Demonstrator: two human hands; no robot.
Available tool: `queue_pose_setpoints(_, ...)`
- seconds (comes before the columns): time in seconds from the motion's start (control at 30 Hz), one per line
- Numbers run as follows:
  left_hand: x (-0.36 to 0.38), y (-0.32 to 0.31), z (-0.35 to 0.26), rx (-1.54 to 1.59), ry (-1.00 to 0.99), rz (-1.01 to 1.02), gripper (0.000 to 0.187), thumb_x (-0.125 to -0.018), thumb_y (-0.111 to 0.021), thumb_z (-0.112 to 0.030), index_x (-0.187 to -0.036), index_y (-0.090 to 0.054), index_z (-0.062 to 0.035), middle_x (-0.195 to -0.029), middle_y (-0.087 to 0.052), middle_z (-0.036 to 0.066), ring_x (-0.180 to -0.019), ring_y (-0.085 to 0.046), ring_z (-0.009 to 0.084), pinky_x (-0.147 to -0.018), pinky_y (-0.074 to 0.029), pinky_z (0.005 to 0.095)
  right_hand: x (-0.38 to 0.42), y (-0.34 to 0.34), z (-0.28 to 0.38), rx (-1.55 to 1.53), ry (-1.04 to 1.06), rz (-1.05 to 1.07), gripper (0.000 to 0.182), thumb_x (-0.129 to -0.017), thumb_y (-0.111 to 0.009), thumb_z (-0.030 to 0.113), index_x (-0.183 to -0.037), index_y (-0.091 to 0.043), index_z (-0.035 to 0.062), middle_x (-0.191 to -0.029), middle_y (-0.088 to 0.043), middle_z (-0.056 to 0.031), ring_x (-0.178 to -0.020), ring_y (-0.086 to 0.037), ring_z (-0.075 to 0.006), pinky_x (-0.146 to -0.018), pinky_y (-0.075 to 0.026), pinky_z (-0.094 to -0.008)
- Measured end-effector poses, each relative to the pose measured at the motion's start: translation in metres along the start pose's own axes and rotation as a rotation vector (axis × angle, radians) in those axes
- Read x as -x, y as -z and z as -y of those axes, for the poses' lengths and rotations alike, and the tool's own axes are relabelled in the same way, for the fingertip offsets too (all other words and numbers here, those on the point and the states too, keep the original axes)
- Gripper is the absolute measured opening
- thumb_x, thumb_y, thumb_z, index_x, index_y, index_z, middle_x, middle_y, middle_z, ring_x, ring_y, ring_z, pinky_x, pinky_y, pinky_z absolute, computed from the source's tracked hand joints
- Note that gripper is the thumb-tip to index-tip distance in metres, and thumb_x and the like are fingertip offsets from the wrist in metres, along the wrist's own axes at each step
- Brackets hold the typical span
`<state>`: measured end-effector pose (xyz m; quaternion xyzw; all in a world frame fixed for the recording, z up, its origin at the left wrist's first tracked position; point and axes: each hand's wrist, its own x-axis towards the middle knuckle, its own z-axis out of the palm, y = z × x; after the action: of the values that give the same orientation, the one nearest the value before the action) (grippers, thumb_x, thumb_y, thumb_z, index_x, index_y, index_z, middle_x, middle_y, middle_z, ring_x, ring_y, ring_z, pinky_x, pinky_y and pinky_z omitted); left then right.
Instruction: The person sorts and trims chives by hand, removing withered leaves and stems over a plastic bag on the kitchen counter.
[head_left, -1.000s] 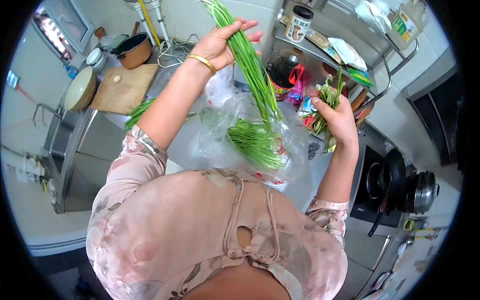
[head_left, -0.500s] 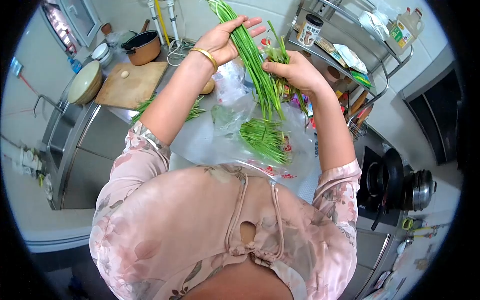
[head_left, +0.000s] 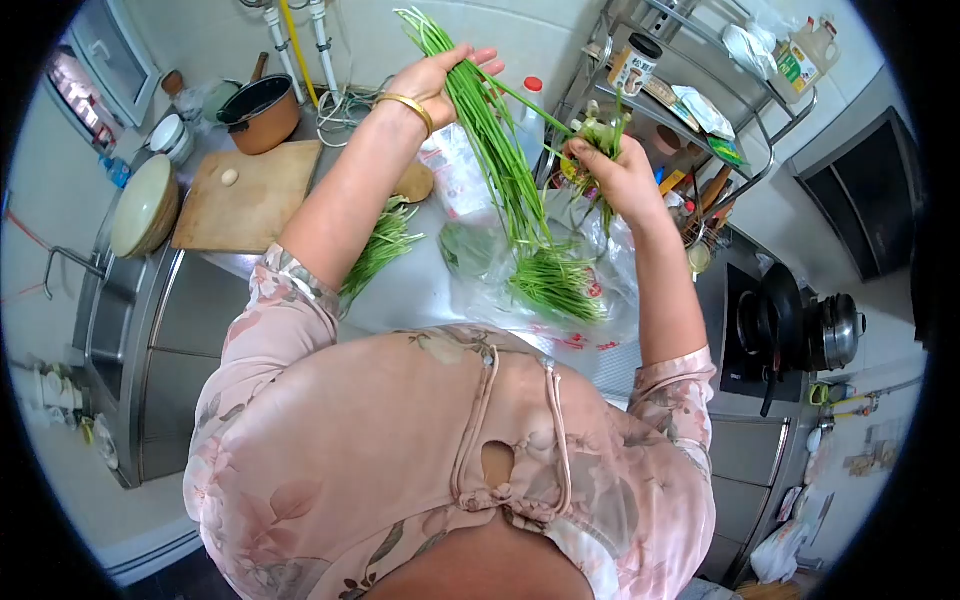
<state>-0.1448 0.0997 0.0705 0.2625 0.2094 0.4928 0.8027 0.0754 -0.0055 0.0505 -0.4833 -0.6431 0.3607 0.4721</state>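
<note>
My left hand (head_left: 432, 88), with a gold bangle at the wrist, grips a long bunch of green stalks (head_left: 497, 150) that hangs down over the counter. Wilted greens and stalk ends (head_left: 603, 135) are pinched in my right hand (head_left: 612, 170), and one stalk stretches between the two hands. Below them, a pile of cut green stalks (head_left: 557, 283) lies on a clear plastic bag (head_left: 625, 290). Another heap of greens (head_left: 382, 245) rests on the counter (head_left: 400, 290) beside my left forearm.
At the left are a cutting board (head_left: 245, 195) with a small pale round item, a bowl (head_left: 147, 205) and an orange pot (head_left: 262, 115). A metal rack (head_left: 765, 165) with jars and bottles stands at the right, near black pans (head_left: 780, 310).
My right hand has moved right and slightly down, away from the bunch, drawing a stalk out sideways. My left hand still holds the bunch. The view has shifted slightly.
</note>
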Motion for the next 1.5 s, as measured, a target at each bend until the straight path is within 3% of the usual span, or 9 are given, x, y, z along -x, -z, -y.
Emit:
queue_pose_setpoints(0.23,-0.027,0.028,-0.008,0.067,0.059,0.035,0.024,-0.090,-0.041,-0.016,-0.109,-0.040,-0.0007,-0.119,-0.047,0.014,-0.114,-0.043,0.0288,-0.089,-0.040,0.0515,0.010,-0.012,0.007,0.041,0.085,-0.466,0.019,-0.084,-0.056,0.019,-0.087,-0.062,0.0020,-0.066,-0.050,0.0036,-0.061,-0.043,-0.0062,-0.056,-0.035,-0.0214)
queue_pose_setpoints(0.5,-0.017,0.013,0.010,0.043,0.089,0.064,0.025,-0.090,-0.041,-0.016,-0.109,-0.039,0.0002,-0.121,-0.044,0.014,-0.115,-0.042,0.0291,-0.092,-0.037,0.0530,0.013,-0.023,0.034,0.072,-0.176,-0.047,0.018,-0.082,-0.056,0.014,-0.094,-0.059,0.0017,-0.074,-0.058,-0.0002,-0.065,-0.050,-0.0076,-0.056,-0.041,-0.0225)
queue_pose_setpoints(0.67,-0.013,0.007,0.020,0.014,0.094,0.110,0.024,-0.090,-0.041,-0.015,-0.109,-0.038,0.0002,-0.119,-0.044,0.015,-0.113,-0.043,0.0323,-0.090,-0.038,0.0542,0.002,-0.036,0.020,0.169,-0.191,0.037,0.021,-0.076,-0.063,0.017,-0.087,-0.062,-0.0011,-0.077,-0.060,-0.0031,-0.072,-0.052,-0.0103,-0.068,-0.042,-0.0246)
queue_pose_setpoints(0.8,-0.017,0.007,0.027,0.018,0.073,0.115,0.022,-0.090,-0.042,-0.013,-0.105,-0.040,0.0014,-0.113,-0.048,0.018,-0.104,-0.050,0.0328,-0.076,-0.045,0.0551,0.002,-0.036,0.009,0.094,-0.278,0.104,0.021,-0.078,-0.062,0.015,-0.092,-0.061,-0.0003,-0.080,-0.059,-0.0001,-0.075,-0.052,-0.0088,-0.069,-0.041,-0.0238)
queue_pose_setpoints(1.03,-0.014,0.007,0.021,-0.177,0.052,0.117,0.023,-0.091,-0.039,-0.016,-0.108,-0.040,-0.0005,-0.114,-0.049,0.015,-0.100,-0.054,0.0297,-0.074,-0.046,0.0551,0.016,-0.005,-0.006,-0.085,-0.434,0.061,0.019,-0.078,-0.061,0.016,-0.089,-0.060,0.0007,-0.080,-0.060,-0.0022,-0.072,-0.053,-0.0094,-0.066,-0.040,-0.0226)
queue_pose_setpoints(1.2,-0.012,0.000,0.020,-0.204,0.048,0.096,0.020,-0.091,-0.039,-0.018,-0.106,-0.040,-0.0037,-0.120,-0.046,0.013,-0.112,-0.045,0.0311,-0.081,-0.044,0.0523,0.033,0.004,-0.014,-0.159,-0.288,0.008,0.014,-0.081,-0.058,0.017,-0.088,-0.058,0.0039,-0.070,-0.057,0.0006,-0.062,-0.049,-0.0068,-0.054,-0.037,-0.0211)
queue_pose_setpoints(1.3,-0.008,-0.011,0.026,-0.149,0.054,0.016,0.021,-0.092,-0.038,-0.019,-0.105,-0.040,-0.0032,-0.119,-0.047,0.013,-0.111,-0.046,0.0309,-0.082,-0.044,0.0525,0.044,-0.001,-0.012,-0.052,-0.098,-0.217,0.014,-0.082,-0.058,0.016,-0.085,-0.057,0.0028,-0.070,-0.057,0.0003,-0.062,-0.049,-0.0066,-0.055,-0.036,-0.0212)
queue_pose_setpoints(1.43,-0.021,-0.016,0.044,-0.089,0.061,-0.014,0.021,-0.092,-0.036,-0.019,-0.106,-0.040,-0.0028,-0.115,-0.048,0.015,-0.108,-0.049,0.0300,-0.083,-0.044,0.0523,0.059,-0.009,0.004,0.317,0.215,-0.434,0.017,-0.086,-0.054,0.017,-0.081,-0.057,0.0013,-0.065,-0.053,0.0003,-0.061,-0.047,-0.0085,-0.055,-0.037,-0.0220)
queue_pose_setpoints(1.5,-0.035,-0.009,0.051,-0.008,0.085,0.020,0.017,-0.091,-0.039,-0.014,-0.101,-0.040,-0.0009,-0.105,-0.052,0.017,-0.092,-0.056,0.0329,-0.073,-0.047,0.0561,0.063,-0.010,0.005,0.279,0.259,-0.513,0.014,-0.085,-0.055,0.015,-0.081,-0.057,0.0014,-0.067,-0.053,-0.0014,-0.062,-0.047,-0.0090,-0.056,-0.038,-0.0213)
